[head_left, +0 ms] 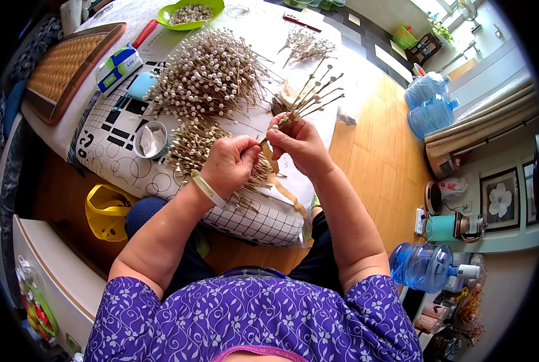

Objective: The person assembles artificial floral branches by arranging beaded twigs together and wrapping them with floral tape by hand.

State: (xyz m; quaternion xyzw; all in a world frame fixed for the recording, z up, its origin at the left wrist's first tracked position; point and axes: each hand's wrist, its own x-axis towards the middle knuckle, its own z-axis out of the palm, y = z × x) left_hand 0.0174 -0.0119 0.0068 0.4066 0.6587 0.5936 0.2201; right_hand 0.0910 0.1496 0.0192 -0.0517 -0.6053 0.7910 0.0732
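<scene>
My right hand [299,145] is closed around a small spray of thin stems [310,99] with dark bud tips, which fan out up and to the right. My left hand [232,164] pinches the thin brown lower end of the spray, close to my right fingertips. A tan strip of tape [288,194] hangs below the hands over the table edge; its upper end is partly hidden. Under and behind my left hand lies a heap of stems with small pale buds [194,148]. Beyond it is a larger pile of stems with round white heads [212,69].
On the table [155,181] are a white-lined tub [151,140], a tissue pack [119,68], a green bowl [188,13] and a small loose bunch [308,45]. A yellow basket [107,211] stands lower left. Large blue water bottles [423,265] are at right.
</scene>
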